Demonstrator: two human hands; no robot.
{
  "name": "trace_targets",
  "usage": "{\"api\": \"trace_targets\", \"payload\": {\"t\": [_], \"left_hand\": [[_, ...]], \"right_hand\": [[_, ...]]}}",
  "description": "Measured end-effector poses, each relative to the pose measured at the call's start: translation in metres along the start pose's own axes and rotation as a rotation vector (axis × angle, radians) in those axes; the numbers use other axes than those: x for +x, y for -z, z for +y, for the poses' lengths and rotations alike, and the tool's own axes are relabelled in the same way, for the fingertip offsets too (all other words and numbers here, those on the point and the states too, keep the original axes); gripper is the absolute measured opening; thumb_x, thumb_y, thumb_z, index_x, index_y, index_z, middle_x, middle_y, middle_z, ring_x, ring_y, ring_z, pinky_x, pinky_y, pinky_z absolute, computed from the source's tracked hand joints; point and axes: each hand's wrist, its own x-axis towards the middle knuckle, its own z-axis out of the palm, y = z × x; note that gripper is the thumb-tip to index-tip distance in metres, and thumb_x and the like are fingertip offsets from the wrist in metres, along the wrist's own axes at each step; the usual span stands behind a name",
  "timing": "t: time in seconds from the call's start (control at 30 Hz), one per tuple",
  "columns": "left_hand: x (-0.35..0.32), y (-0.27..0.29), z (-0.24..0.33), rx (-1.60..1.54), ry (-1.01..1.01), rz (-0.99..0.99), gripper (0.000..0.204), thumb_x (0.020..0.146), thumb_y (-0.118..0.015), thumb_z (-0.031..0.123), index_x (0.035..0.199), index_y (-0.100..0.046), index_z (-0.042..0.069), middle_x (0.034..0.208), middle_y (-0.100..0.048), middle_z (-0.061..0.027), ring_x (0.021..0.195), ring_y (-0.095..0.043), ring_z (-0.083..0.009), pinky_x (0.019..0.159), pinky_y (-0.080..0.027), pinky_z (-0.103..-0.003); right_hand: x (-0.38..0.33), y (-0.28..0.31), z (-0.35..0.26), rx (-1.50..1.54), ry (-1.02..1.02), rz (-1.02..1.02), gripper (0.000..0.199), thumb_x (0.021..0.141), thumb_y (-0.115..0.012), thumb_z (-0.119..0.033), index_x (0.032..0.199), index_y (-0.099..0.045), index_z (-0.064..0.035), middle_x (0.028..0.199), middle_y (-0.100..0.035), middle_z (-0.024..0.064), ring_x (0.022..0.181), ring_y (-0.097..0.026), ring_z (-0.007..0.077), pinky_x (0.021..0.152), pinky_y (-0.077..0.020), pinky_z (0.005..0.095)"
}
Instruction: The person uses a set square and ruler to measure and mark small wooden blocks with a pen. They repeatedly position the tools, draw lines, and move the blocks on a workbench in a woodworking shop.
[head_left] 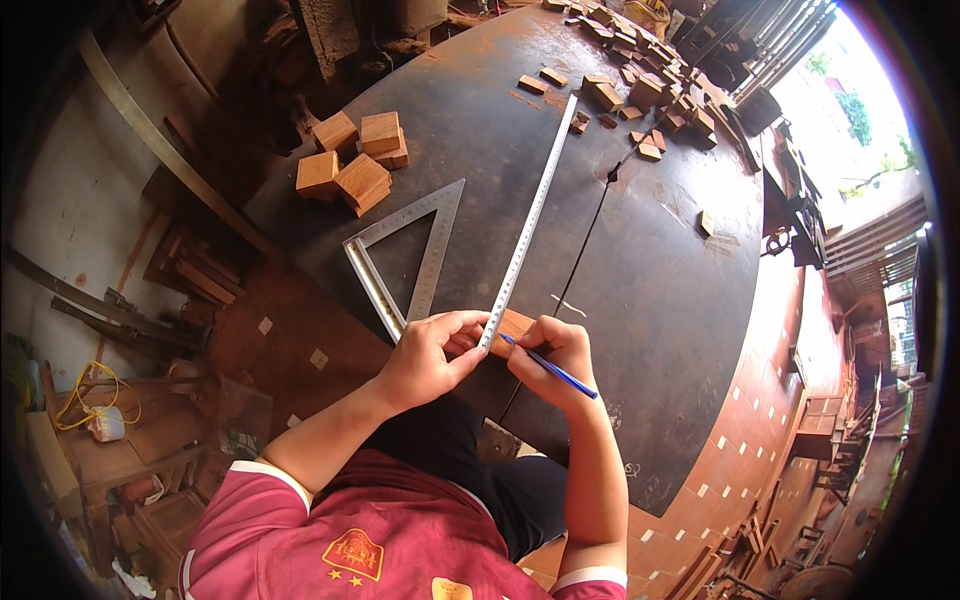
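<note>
My left hand (431,353) is closed on the near end of a long steel ruler (531,222), its thumb and fingers pinching the edge. The ruler lies across a small reddish wooden block (514,325) and reaches far up the table. In my right hand (560,362) is a blue pen (563,375), its tip at the block beside the ruler; the fingers also rest by the block's right end. Part of the block is hidden under the ruler and hands. A metal triangle square (437,250) lies on the table just beyond my left hand.
The dark table (640,380) has a thin dark seam running along it. Several wooden blocks (362,180) are grouped at its left edge. A pile of small wood offcuts (650,90) covers the far end. One small piece (706,223) lies at the right.
</note>
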Motion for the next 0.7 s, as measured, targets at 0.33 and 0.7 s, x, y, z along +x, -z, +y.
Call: {"api": "trace_targets", "payload": {"t": [0.33, 0.7], "left_hand": [[-0.001, -0.002, 0.002, 0.017, -0.003, -0.009, 0.043, 0.091, -0.076, 0.001, 0.133, -0.065, 0.001, 0.104, -0.077, -0.0141, 0.091, -0.077, -0.0187, 0.082, -0.063, -0.031], [-0.001, 0.000, -0.005, -0.129, 0.100, -0.055, 0.045, 0.094, -0.074, -0.003, 0.137, -0.060, -0.003, 0.109, -0.073, -0.0090, 0.099, -0.072, -0.0127, 0.090, -0.060, -0.027]], "right_hand": [[0.003, 0.004, 0.014, 0.057, 0.053, 0.182, 0.017, 0.081, -0.074, 0.000, 0.072, -0.060, -0.0001, 0.064, -0.062, 0.0007, 0.062, -0.056, 0.0027, 0.054, -0.0450, 0.0246], [0.003, 0.006, 0.017, 0.008, 0.099, 0.173, 0.016, 0.082, -0.075, -0.001, 0.076, -0.060, -0.0005, 0.064, -0.062, 0.0013, 0.060, -0.056, 0.0037, 0.053, -0.0449, 0.0247]]}}
